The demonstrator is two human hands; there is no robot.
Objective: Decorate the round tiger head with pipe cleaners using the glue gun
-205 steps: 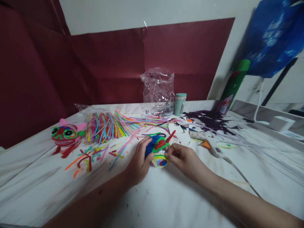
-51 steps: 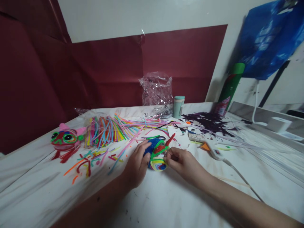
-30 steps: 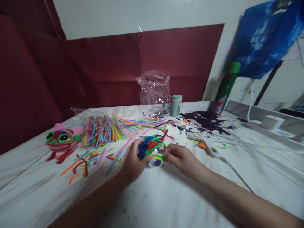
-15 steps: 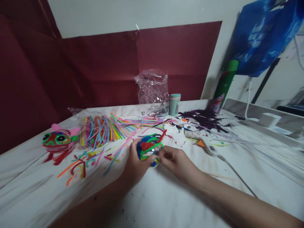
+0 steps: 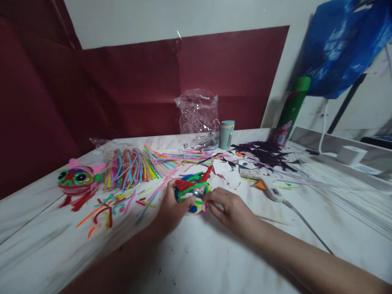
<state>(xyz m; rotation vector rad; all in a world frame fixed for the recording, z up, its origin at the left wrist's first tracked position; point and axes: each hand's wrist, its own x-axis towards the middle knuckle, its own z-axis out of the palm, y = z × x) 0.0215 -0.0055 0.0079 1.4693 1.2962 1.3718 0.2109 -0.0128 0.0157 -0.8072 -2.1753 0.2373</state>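
A round craft ball (image 5: 198, 190), covered in blue, green, red and yellow pipe-cleaner strips, sits low over the table's middle. Two red pointed pieces stick up from it, and a clear patch shows between the strips. My left hand (image 5: 174, 207) is closed round its left side, thumb across the front. On the right side, the fingertips of my right hand (image 5: 230, 207) are pinched together against the ball; what they hold is hidden. Just below those fingertips shows a small pink piece (image 5: 204, 207). Cut pipe-cleaner bits (image 5: 107, 212) lie scattered left of my hands.
A finished-looking pipe-cleaner figure (image 5: 76, 179) stands far left beside a bag of pipe cleaners (image 5: 130, 167). Behind are a clear plastic bag (image 5: 199, 114), a mint cup (image 5: 227, 134) and dark shredded strips (image 5: 263, 155). A white power strip (image 5: 273, 192) with a cord lies right.
The ball has turned slightly in my left hand, its red pieces shifting left, and the pink piece now shows by my right fingertips. The view has shifted a little.
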